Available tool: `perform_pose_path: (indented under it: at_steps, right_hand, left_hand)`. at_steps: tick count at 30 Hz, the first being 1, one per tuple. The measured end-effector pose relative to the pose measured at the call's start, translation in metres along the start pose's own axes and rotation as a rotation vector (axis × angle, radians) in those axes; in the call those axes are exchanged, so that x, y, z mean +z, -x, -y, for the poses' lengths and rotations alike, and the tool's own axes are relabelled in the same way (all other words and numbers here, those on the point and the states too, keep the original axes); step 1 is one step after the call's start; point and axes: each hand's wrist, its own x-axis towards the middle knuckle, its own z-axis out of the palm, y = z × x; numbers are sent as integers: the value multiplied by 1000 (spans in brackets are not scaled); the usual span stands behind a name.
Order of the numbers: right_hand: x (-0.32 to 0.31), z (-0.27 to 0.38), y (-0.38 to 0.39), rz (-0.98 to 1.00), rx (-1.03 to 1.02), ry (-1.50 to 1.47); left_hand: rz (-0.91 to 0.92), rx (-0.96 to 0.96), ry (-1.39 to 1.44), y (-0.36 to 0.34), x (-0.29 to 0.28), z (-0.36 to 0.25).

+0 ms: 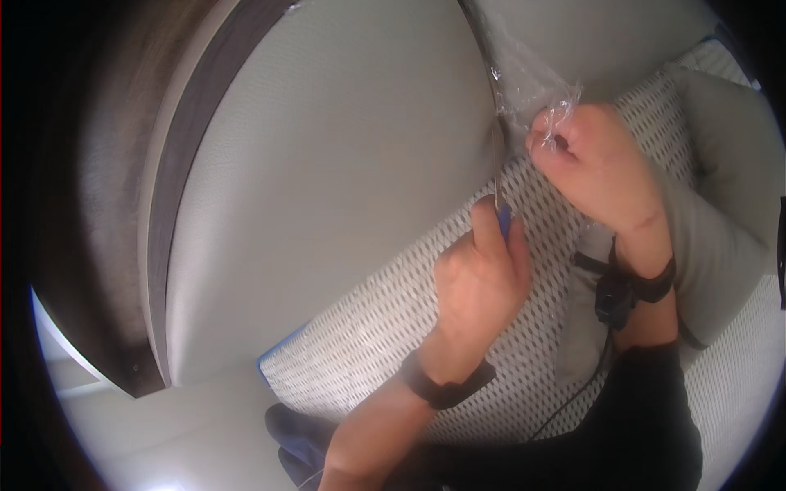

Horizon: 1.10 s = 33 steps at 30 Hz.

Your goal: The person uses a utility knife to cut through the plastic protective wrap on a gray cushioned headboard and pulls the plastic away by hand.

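Note:
My left hand is closed, its thumb and fingers around a small blue thing, perhaps a tool's handle. Most of it is hidden in my grip, so its kind is unclear. A thin strip rises just above it along the gap between two cushioned panels; whether the two are joined I cannot tell. Farther to the right, my right hand is curled in a fist on clear plastic film. The crinkled film sticks out above the fist and spreads over the seam of the panels.
A large grey padded panel with a dark wooden frame stands at the left. Below it lies a patterned woven mat with a blue edge. A grey pillow lies to the right. A black cable runs from my right wrist.

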Motion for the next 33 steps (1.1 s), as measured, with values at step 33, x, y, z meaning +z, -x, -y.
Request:
perform_pose_path:
  at_steps: [33]
  right_hand:
    - [-4, 1, -3, -21, -73, 1]
  left_hand:
    - [383, -253, -84, 21, -3, -10]
